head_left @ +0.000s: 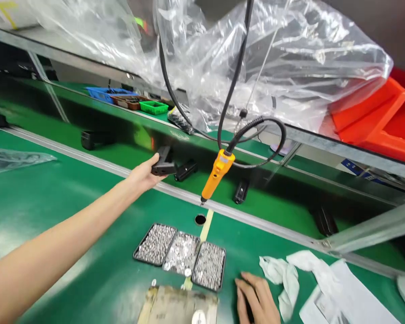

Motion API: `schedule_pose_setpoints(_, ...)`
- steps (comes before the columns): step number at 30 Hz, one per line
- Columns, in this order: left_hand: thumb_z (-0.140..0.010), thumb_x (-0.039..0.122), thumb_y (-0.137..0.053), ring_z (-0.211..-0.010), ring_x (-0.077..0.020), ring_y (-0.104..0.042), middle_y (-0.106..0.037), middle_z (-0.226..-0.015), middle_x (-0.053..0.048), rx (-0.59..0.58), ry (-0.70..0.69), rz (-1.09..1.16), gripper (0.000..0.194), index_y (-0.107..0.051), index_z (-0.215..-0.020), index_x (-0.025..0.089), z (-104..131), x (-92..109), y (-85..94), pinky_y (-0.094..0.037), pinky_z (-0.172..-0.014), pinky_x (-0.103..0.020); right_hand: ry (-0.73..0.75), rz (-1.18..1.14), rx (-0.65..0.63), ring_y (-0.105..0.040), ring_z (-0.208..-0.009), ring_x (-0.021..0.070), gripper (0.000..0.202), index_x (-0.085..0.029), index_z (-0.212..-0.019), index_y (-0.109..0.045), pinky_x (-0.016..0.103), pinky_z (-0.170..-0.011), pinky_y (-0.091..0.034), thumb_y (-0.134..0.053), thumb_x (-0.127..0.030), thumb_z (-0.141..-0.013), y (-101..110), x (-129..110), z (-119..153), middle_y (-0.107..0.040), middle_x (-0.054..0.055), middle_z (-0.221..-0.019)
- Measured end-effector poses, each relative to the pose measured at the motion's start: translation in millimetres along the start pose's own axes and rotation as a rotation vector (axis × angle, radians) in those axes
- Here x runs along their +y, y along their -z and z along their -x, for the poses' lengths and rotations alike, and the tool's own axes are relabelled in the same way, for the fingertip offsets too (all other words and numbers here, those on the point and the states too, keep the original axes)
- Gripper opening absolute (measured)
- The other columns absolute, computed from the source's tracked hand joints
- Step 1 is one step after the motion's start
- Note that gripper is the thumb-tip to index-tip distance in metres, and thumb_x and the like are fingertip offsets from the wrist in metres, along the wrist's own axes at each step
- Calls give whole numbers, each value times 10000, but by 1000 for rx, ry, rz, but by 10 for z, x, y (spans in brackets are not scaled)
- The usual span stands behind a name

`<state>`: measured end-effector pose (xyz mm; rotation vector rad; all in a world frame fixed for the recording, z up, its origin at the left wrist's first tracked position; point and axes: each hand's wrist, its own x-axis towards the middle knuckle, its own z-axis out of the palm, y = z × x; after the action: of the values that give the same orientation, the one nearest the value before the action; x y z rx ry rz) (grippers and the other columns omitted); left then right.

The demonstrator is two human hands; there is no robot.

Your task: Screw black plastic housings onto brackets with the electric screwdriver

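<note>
My left hand point(144, 173) is stretched out over the rear edge of the bench, its fingers closed around a black angular plastic part point(164, 167). Close beside that part lies another black part point(186, 171) on the green surface behind the rail. At the lower right, my right hand point(258, 297) rests low with bent fingers; something dark shows beneath them, too hidden to name. An orange electric screwdriver point(217, 175) hangs bit down between the hands. Below it sit a tray of small metal pieces point(156, 243), a tray of washers point(182, 253) and a tray of screws point(209, 265).
A worn, tape-covered block point(178, 308) lies at the front. White cloths point(283, 279) and a white sheet point(354, 297) are to the right. A metal shelf point(354, 150) carries clear plastic bags point(307, 58) and a red bin point(374, 117). The screwdriver's black cable point(236, 81) loops overhead.
</note>
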<state>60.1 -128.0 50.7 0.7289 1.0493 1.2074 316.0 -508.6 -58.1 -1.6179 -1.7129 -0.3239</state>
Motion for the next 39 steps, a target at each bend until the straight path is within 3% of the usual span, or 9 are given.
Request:
schedule_pose_setpoints(3,-1034,177,-524,-968,-212,-750,-752,-1103,-91,-107,85,198,158,-671,-1092,158,616,-90,178,-661,-849,-404,-8,-81,-104,-689,-989,228,304,-223,-1220,-667,381,-844,-589,-572,-87,-965,55,-36,54,-711,99,-1098)
schedule_pose_setpoints(6,-966,121,-573,-983,-251,-762,-765,-1106,-110,-128,163,336,175,-687,-1095,153,1159,-275,348,-674,-832,-422,-63,-147,-144,-668,-965,205,293,-210,-1236,-635,365,-832,-569,-545,-82,-989,113,-108,3,-703,85,-1047)
schedule_pose_setpoints(11,-948,272,-680,-739,-219,-764,-777,-931,-87,-165,159,292,192,-721,-1085,144,1657,-664,507,-683,-700,-347,-73,-142,-230,-648,-958,199,184,-224,-1136,-662,358,-842,-545,-565,-138,-1005,72,-273,-354,-703,58,-1006)
schedule_pose_setpoints(14,-906,431,-742,-729,-251,-758,-768,-850,-123,-254,124,142,373,-720,-1087,105,1756,-814,554,-663,-646,-326,-69,-123,-355,-639,-958,221,125,-246,-1054,-703,374,-847,-530,-671,-179,-953,-34,-348,-606,-704,44,-989)
schedule_pose_setpoints(18,-836,495,-808,-732,-254,-754,-766,-831,-114,-312,129,105,500,-702,-1129,104,1806,-883,576,-643,-635,-306,-77,-112,-475,-635,-917,221,117,-246,-965,-718,354,-802,-512,-719,-149,-900,-175,-388,-777,-692,31,-932)
schedule_pose_setpoints(25,-839,516,-802,-743,-265,-758,-772,-833,-114,-323,143,112,495,-695,-1103,110,1826,-860,566,-638,-627,-312,-125,-169,-496,-592,-873,200,147,-228,-867,-676,334,-790,-459,-636,-89,-897,-221,-385,-799,-656,17,-862)
schedule_pose_setpoints(31,-849,506,-795,-754,-272,-762,-773,-808,-101,-312,134,136,459,-705,-1066,111,1828,-820,578,-634,-613,-309,-226,-290,-447,-554,-770,162,123,-220,-844,-663,301,-710,-450,-615,-191,-953,19,-526,-768,-650,6,-819)
schedule_pose_setpoints(35,-885,488,-770,-745,-245,-755,-776,-835,-90,-319,162,154,470,-696,-1164,116,1844,-800,581,-652,-653,-322,-232,-413,-540,-591,-797,154,99,-227,-854,-678,289,-710,-459,-647,-197,-944,276,-758,-617,-661,0,-833)
schedule_pose_setpoints(39,-890,473,-767,-762,-241,-750,-771,-884,-93,-307,173,156,450,-703,-1164,122,1852,-808,580,-671,-688,-365,-208,-411,-575,-604,-836,175,107,-226,-897,-682,323,-757,-462,-617,-183,-970,361,-889,-477,-650,17,-840)
